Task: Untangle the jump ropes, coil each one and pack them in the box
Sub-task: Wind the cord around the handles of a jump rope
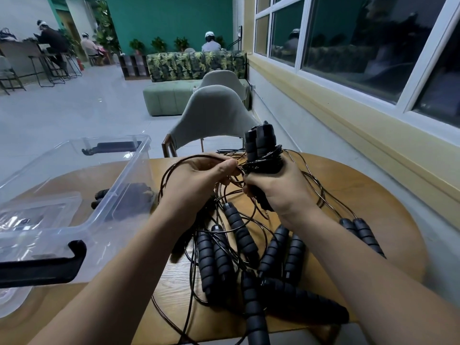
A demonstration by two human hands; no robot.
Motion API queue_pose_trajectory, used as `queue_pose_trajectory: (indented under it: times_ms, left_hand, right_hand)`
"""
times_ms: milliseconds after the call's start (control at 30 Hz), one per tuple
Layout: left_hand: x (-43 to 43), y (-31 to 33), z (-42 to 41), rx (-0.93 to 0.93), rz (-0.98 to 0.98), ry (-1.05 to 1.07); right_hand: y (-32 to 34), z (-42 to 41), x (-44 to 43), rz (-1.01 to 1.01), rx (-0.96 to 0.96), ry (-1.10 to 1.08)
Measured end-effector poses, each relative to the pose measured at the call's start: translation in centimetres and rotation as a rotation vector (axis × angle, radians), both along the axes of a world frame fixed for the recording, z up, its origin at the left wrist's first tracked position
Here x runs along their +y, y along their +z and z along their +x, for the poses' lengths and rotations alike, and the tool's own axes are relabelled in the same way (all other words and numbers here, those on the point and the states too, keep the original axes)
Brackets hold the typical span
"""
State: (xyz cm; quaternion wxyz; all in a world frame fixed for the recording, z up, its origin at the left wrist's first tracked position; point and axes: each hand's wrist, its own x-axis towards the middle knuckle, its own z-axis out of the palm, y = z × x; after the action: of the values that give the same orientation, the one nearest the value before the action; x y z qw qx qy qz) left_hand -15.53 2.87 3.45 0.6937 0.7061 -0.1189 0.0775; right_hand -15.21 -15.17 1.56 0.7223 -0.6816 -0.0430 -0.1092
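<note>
Right hand (278, 192) grips upright paired handles (258, 145) wound with cord; left hand (199, 180) pinches the cord (184, 161) just beside them, above the table (361, 195) middle.

Wooden table (361, 195) — tangled jump ropes (239, 245), clear box (139, 170).

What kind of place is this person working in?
Probably a lounge or café-style common room: a leaf-patterned sofa, potted plants against a green wall, and people on stools at a high counter.
</note>
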Motion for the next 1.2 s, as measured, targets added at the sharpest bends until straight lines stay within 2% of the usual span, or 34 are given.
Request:
queue_pose_trajectory:
  times_ms: [233, 333, 400, 500, 600, 767, 933, 1067, 1200]
  left_hand:
    - [3.6, 3.4, 0.7, -0.001, -0.441, -0.04]
    - [5.2, 3.1, 1.8, 0.033, -0.668, 0.063]
    - [5.6, 1.9, 2.9, 0.094, -0.751, 0.148]
    - [4.8, -0.3, 3.9, 0.243, -0.64, 0.187]
    - [3.2, -1.7, 3.7, 0.301, -0.316, 0.114]
    - [-0.1, -3.5, 1.9, 0.143, 0.178, 0.016]
    - [-0.9, -4.4, 2.3, 0.006, 0.425, 0.1]
    - [-0.9, -2.3, 1.5, -0.052, 0.356, 0.128]
    - [0.0, 1.1, 0.8, -0.102, 0.06, 0.059]
  right_hand:
    - [-1.9, 1.6, -2.1, -0.097, 0.103, -0.073]
    - [-2.2, 2.0, -2.5, -0.112, 0.1, -0.067]
    - [-2.2, 1.9, -2.5, -0.126, 0.092, -0.06]
    - [-2.1, 1.8, -2.3, -0.128, 0.086, -0.058]
    - [-2.0, 1.7, -2.1, -0.112, 0.087, -0.053]
    - [-2.3, 1.4, -1.9, -0.132, 0.076, -0.038]
    - [-2.7, 1.3, -1.8, -0.203, 0.056, -0.056]
    - [-3.2, 1.7, -1.9, -0.249, 0.065, -0.092]
    - [-3.0, 1.9, -2.1, -0.229, 0.107, -0.106]
